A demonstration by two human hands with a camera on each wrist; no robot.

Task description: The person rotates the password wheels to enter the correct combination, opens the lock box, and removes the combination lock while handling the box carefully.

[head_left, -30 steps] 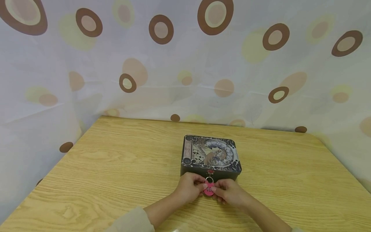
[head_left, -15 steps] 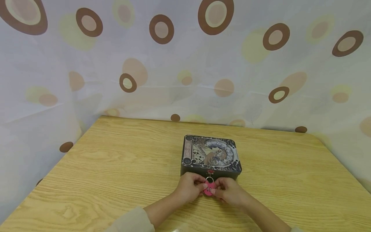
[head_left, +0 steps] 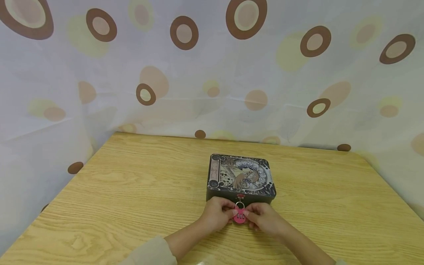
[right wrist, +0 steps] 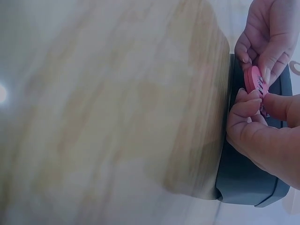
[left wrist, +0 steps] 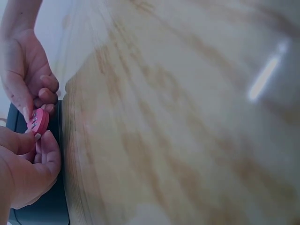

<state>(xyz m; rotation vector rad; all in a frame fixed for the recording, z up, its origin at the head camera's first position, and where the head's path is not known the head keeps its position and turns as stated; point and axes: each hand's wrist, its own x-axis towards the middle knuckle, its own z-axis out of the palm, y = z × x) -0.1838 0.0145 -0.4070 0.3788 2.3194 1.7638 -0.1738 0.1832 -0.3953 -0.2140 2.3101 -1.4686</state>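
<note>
Since the earlier frame, the thumb of the right hand (head_left: 267, 220) has moved slightly farther up the face of the pink padlock (head_left: 240, 220), and three dials (head_left: 240, 216) now show. The left hand (head_left: 213, 216) pinches the padlock's left edge; the right hand pinches its right edge. The padlock lies just beside the near side of the dark, picture-lidded box (head_left: 241, 176), its shackle (head_left: 236, 203) near the red clasp (head_left: 240, 196). The box rests on the wood-grain table (head_left: 132, 184), right of centre.
</note>
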